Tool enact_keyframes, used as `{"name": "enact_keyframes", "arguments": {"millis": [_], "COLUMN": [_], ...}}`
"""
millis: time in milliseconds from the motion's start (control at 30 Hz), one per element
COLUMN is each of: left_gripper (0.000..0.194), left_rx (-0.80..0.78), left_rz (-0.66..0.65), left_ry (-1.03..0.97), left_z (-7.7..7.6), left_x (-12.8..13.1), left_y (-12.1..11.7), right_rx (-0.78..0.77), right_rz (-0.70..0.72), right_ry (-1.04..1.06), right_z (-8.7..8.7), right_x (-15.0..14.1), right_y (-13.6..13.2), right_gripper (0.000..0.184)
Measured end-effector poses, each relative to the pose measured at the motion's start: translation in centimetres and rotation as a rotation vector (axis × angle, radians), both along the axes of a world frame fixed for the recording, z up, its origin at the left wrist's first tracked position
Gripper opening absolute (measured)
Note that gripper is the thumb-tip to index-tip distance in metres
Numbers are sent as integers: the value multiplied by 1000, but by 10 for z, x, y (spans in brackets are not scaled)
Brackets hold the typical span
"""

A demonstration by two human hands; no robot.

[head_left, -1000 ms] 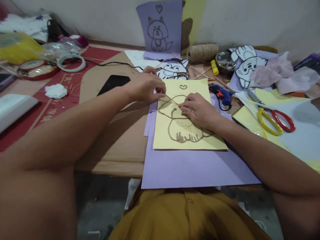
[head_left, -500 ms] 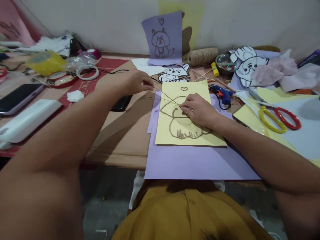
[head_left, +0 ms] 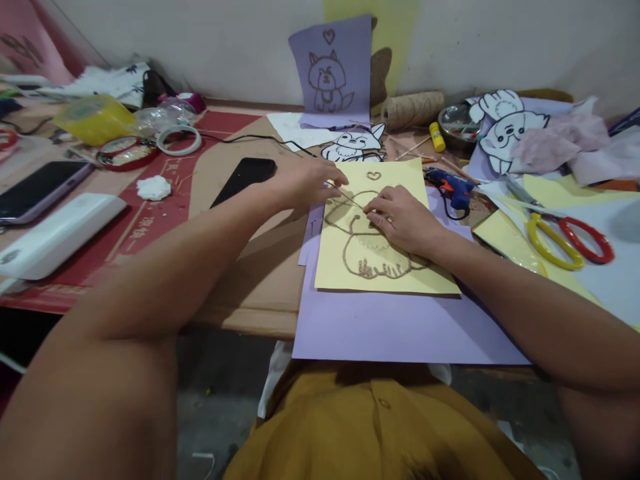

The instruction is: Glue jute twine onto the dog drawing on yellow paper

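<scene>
A yellow sheet (head_left: 333, 277) lies on larger purple paper (head_left: 400, 333), bearing an animal outline and a small heart in brown twine. Over its upper left part, my left hand (head_left: 313, 183) has its fingers curled at one end of a thin strand of twine (head_left: 349, 197). The strand runs from there to my right hand (head_left: 400, 217), whose fingertips pinch it against the sheet. That hand rests on the drawing and hides part of the animal's head. A blue glue gun (head_left: 455, 190) lies just right of the sheet.
Behind stand a purple twine picture (head_left: 333, 73), a twine roll (head_left: 413, 110) and a yellow glue stick (head_left: 437, 137). Scissors (head_left: 555, 243) lie at right beside paper cutouts. Left are a black phone (head_left: 245, 177), white tape roll (head_left: 179, 140) and white power bank (head_left: 63, 233).
My left hand has moved right and slightly down, closer to my right hand, shortening the strand between them. The black phone is now more exposed. My right hand stays in place on the sheet.
</scene>
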State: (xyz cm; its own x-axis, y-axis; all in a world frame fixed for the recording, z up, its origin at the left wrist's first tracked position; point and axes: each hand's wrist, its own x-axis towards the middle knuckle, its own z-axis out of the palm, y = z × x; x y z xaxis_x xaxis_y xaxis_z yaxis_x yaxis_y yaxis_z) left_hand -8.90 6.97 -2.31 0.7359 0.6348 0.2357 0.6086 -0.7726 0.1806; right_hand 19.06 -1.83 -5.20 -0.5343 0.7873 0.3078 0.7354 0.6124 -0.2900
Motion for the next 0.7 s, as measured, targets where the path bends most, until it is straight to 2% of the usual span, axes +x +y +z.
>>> {"name": "enact_keyframes", "arguments": {"millis": [167, 433, 600, 700], "left_gripper": [14, 17, 16, 14], "left_rx": [-1, -10, -58, -52], "left_rz": [-53, 7, 14, 49], "left_ry": [-36, -65, -133, -199], "left_z": [-9, -5, -17, -25], "left_x": [11, 15, 23, 25], "left_y": [-8, -31, -41, -46], "right_rx": [-7, -56, -27, 4], "right_rz": [3, -43, -38, -54], "right_ry": [17, 49, 80, 141], "right_z": [2, 4, 1, 6], "right_x": [1, 2, 2, 3], "right_y": [-1, -1, -2, -3], "right_gripper": [30, 28, 22, 20]}}
